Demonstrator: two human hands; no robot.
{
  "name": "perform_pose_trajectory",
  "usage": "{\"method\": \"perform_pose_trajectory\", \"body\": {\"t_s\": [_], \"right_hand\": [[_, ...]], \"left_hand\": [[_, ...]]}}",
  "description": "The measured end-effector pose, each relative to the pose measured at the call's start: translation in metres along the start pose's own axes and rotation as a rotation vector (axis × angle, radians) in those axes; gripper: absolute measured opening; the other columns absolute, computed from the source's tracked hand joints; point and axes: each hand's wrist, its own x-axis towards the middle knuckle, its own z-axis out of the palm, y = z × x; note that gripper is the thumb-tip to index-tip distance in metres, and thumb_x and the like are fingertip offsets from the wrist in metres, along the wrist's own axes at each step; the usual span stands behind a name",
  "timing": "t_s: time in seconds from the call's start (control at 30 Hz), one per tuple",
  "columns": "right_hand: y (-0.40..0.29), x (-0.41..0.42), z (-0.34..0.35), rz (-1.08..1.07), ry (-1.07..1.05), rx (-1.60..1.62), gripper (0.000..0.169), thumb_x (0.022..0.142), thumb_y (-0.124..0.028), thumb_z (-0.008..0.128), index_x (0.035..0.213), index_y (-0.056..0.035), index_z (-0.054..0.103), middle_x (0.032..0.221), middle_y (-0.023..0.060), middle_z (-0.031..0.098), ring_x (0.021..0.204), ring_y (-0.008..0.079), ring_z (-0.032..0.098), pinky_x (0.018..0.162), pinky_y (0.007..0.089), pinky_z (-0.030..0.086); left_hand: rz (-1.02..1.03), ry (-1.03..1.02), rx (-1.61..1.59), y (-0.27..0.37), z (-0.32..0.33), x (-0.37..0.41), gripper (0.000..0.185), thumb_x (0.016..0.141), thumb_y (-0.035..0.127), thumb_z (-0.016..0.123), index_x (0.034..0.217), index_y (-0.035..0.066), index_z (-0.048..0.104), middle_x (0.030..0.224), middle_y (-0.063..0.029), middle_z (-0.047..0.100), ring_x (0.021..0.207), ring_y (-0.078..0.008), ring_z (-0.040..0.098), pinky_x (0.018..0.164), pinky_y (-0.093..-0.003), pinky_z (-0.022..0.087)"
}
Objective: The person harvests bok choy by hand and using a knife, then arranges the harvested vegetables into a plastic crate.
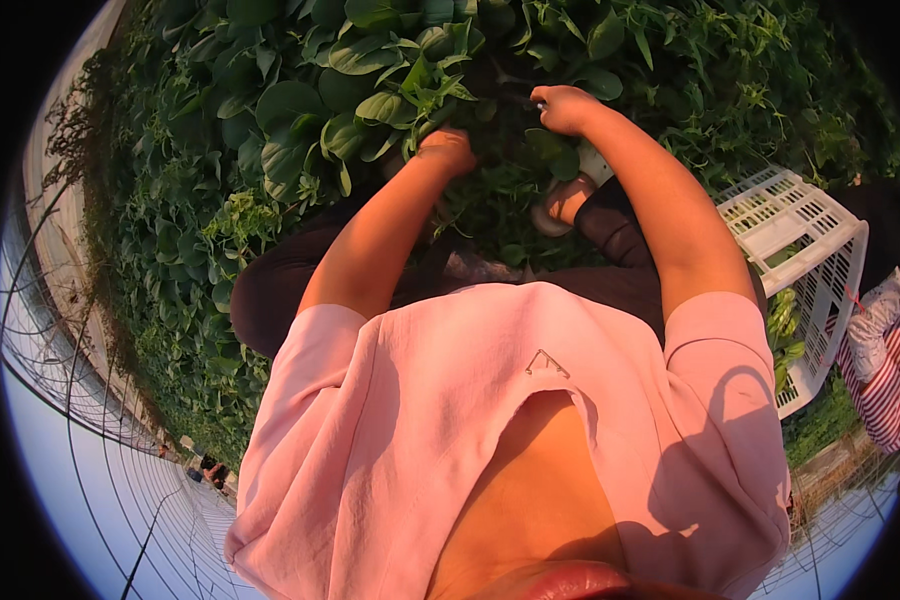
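My left hand point(447, 151) is closed at the base of a bunch of leafy greens point(386, 109), whose broad leaves and narrow-leaved shoots spread above and left of it. The fingertips are hidden. To the right and a little farther out, my right hand point(567, 110) is curled into a fist around a thin tool point(541, 106). Only a small pale bit of that tool shows clearly, so its kind cannot be told. Between the hands lies a shaded gap in the foliage, with low weeds point(487, 199) below it.
A white plastic crate point(791, 217) holding some greens point(784, 330) stands tilted by my right elbow. Beyond it is another person in striped clothing point(881, 375). My shoe point(551, 217) rests among plants. Dense crop point(172, 247) fills the left side, bordered by a pale strip point(67, 180) and greenhouse framing.
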Motion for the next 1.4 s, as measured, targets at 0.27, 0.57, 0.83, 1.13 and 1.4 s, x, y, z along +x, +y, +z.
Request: {"method": "perform_pose_trajectory", "body": {"t_s": [0.27,0.57,0.83,1.13,1.4], "right_hand": [[0.009,0.038,0.069,0.038,0.044,0.231,0.042,0.078,-0.017,0.044,0.12,-0.0144,0.048,0.116,0.0134,0.053,0.108,0.0303,0.048,0.091,0.0357,0.039],[0.016,0.06,0.094,0.012,0.096,0.337,0.042,0.077,-0.015,0.043,0.118,-0.0178,0.05,0.11,0.0164,0.055,0.103,0.0334,0.051,0.087,0.0376,0.041],[0.0,0.053,0.087,0.113,-0.032,0.187,0.042,0.076,-0.016,0.044,0.117,-0.0186,0.051,0.109,0.0157,0.056,0.101,0.0328,0.052,0.085,0.0363,0.043],[0.004,0.008,-0.009,0.203,-0.074,0.954,0.037,0.072,-0.034,0.055,0.102,-0.0119,0.057,0.077,0.0059,0.057,0.058,0.0116,0.051,0.045,0.0262,0.042],[-0.048,-0.073,-0.089,-0.08,0.098,0.826,0.042,0.07,-0.013,0.06,0.11,-0.0068,0.049,0.071,0.0007,0.051,0.053,0.0065,0.047,0.044,0.0216,0.04]], "left_hand": [[0.028,0.063,-0.28,-0.043,0.041,0.018,0.063,0.071,0.036,0.056,0.126,0.01,0.04,0.131,-0.0186,0.036,0.123,-0.0341,0.03,0.101,-0.0409,0.026],[0.125,0.244,-0.099,-0.051,0.048,0.021,0.063,0.071,0.042,0.057,0.124,0.01,0.043,0.129,-0.0212,0.037,0.12,-0.0358,0.033,0.1,-0.0412,0.027],[0.054,0.136,-0.146,-0.042,0.045,0.004,0.065,0.071,0.038,0.057,0.126,0.009,0.038,0.132,-0.0196,0.032,0.124,-0.0362,0.027,0.101,-0.0411,0.026],[0.475,0.385,-0.614,0.014,0.014,-0.054,0.06,0.067,0.013,0.062,0.122,0.005,0.041,0.134,-0.0186,0.025,0.069,-0.023,0.059,0.07,-0.0345,0.048],[0.748,0.41,-0.796,0.044,-0.017,-0.095,0.046,0.067,0.007,0.062,0.113,0.008,0.052,0.133,-0.0169,0.027,0.066,-0.016,0.059,0.065,-0.0272,0.049]]}}
